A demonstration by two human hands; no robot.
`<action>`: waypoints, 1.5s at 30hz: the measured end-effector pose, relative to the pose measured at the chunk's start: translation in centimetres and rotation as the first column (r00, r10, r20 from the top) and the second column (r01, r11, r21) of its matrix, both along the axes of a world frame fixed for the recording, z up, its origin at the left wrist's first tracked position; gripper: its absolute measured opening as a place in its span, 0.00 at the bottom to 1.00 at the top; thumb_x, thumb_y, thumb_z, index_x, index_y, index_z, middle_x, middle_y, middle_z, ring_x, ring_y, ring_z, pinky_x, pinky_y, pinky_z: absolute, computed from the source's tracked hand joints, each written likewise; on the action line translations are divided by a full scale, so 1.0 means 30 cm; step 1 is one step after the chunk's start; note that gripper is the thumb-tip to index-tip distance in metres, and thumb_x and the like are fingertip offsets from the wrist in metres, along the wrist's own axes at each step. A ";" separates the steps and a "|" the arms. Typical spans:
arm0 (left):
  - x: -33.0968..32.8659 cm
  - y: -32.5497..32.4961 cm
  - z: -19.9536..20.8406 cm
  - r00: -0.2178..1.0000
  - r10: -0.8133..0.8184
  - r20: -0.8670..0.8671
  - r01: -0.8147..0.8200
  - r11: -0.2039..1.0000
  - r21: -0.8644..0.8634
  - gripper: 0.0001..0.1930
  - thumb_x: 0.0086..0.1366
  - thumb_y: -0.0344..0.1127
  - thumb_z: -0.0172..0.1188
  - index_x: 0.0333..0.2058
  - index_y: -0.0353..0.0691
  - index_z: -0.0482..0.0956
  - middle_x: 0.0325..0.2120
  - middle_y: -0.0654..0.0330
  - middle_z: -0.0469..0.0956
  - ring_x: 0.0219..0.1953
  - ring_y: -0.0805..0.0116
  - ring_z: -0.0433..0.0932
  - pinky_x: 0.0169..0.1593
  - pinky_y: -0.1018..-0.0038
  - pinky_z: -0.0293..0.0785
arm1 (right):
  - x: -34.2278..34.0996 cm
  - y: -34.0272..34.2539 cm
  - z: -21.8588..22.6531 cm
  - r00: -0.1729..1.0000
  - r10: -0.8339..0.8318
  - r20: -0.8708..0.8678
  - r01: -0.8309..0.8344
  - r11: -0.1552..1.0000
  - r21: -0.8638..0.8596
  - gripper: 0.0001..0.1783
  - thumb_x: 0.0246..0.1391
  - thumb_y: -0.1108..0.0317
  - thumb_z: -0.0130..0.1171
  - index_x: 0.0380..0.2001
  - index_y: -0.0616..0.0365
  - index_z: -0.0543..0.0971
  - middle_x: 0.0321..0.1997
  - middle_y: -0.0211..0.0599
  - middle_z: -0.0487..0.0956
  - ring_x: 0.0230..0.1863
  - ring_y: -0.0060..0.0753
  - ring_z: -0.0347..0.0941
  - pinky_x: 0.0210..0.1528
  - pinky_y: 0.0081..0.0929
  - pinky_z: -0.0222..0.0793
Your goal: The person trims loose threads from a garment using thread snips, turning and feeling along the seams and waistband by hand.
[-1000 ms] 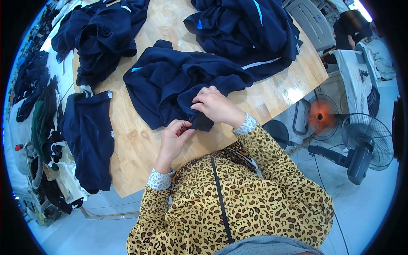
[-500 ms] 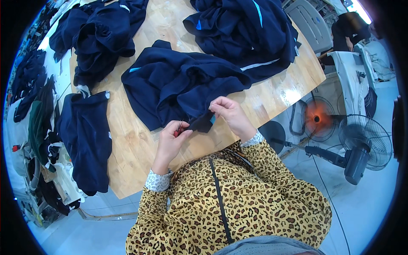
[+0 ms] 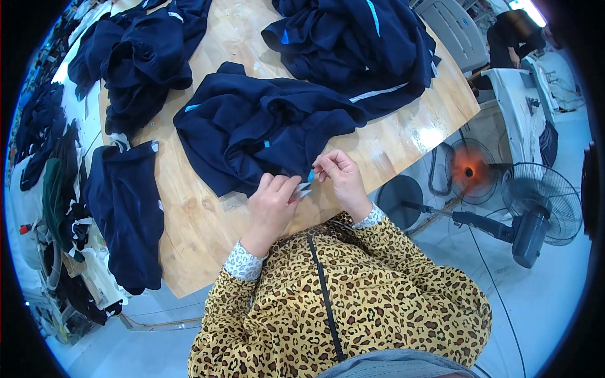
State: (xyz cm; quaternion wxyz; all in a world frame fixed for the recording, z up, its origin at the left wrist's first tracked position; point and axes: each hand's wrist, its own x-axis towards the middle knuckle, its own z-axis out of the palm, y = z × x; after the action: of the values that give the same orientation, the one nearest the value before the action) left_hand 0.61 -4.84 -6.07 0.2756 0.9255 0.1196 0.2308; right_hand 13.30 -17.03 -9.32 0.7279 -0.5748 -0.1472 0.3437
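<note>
A navy fabric garment [image 3: 252, 126] lies crumpled on the wooden table, its near edge reaching my two hands. My left hand [image 3: 271, 203] is closed around small thread snips [image 3: 304, 190]; their pale blades point right, just below a light-blue tab [image 3: 311, 176] at the garment's near edge. Beside that tab, my right hand [image 3: 343, 181] has thumb and forefinger pinched together. Whatever is between those fingertips is too small to make out. The handle of the snips is mostly hidden by my left fingers.
More navy garments lie in a heap [image 3: 353, 44] at the far right and another heap [image 3: 148, 60] at the far left. A navy piece [image 3: 126, 214] hangs over the table's [image 3: 195, 252] left edge. Fans [image 3: 542, 205] stand right of the table, near a grey chair [image 3: 450, 34].
My left hand has moved right and turned, bringing the snips' blades beside the blue tab. My right hand has shifted slightly down and stays pinched. Another small blue spot now shows on the garment.
</note>
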 end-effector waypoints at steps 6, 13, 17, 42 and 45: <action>-0.038 -0.021 -0.019 0.985 -0.067 -0.157 0.066 0.998 -0.013 0.15 0.44 0.27 0.64 0.35 0.41 0.81 0.29 0.61 0.75 0.33 0.62 0.72 0.34 0.70 0.72 | -0.012 -0.026 -0.027 0.978 -0.067 0.200 0.072 0.997 -0.018 0.05 0.59 0.71 0.52 0.30 0.60 0.74 0.31 0.30 0.76 0.31 0.16 0.70 0.33 0.16 0.67; -0.060 0.010 0.015 0.982 -0.138 -0.129 0.110 0.974 -0.200 0.13 0.49 0.25 0.64 0.37 0.36 0.80 0.34 0.56 0.76 0.37 0.59 0.74 0.39 0.69 0.72 | 0.035 -0.010 0.037 0.598 0.177 0.782 -0.050 0.982 -0.184 0.01 0.53 0.75 0.56 0.29 0.61 0.74 0.32 0.36 0.78 0.41 0.33 0.73 0.47 0.27 0.68; -0.012 0.010 0.105 0.997 -0.055 0.057 0.066 0.975 -0.213 0.09 0.54 0.23 0.62 0.36 0.35 0.79 0.33 0.54 0.77 0.32 0.64 0.77 0.33 0.74 0.74 | 0.066 -0.006 0.054 0.449 0.210 0.868 0.010 0.971 -0.241 0.05 0.49 0.73 0.59 0.26 0.59 0.73 0.28 0.37 0.76 0.32 0.41 0.72 0.36 0.33 0.69; 0.050 0.117 0.141 0.853 -0.363 -0.376 0.127 0.841 -0.525 0.21 0.55 0.31 0.63 0.47 0.35 0.71 0.26 0.54 0.76 0.26 0.63 0.75 0.32 0.72 0.71 | 0.152 0.057 0.082 0.416 0.333 0.846 -0.237 0.938 -0.252 0.02 0.51 0.74 0.55 0.26 0.58 0.72 0.25 0.34 0.77 0.30 0.36 0.73 0.41 0.28 0.65; 0.057 0.140 0.131 0.823 -0.391 -0.412 0.140 0.843 -0.520 0.19 0.55 0.32 0.63 0.44 0.35 0.69 0.25 0.50 0.77 0.27 0.54 0.78 0.33 0.67 0.72 | 0.178 0.076 0.096 0.630 0.474 0.615 -0.354 0.881 -0.316 0.05 0.57 0.71 0.50 0.28 0.60 0.71 0.25 0.34 0.78 0.31 0.28 0.74 0.41 0.25 0.66</action>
State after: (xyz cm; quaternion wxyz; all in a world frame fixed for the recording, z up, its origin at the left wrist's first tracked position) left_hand 2.32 -0.64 -2.14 0.4794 0.8660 0.1050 -0.0961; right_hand 18.65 -14.75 -6.43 0.4743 -0.6679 -0.5007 0.2797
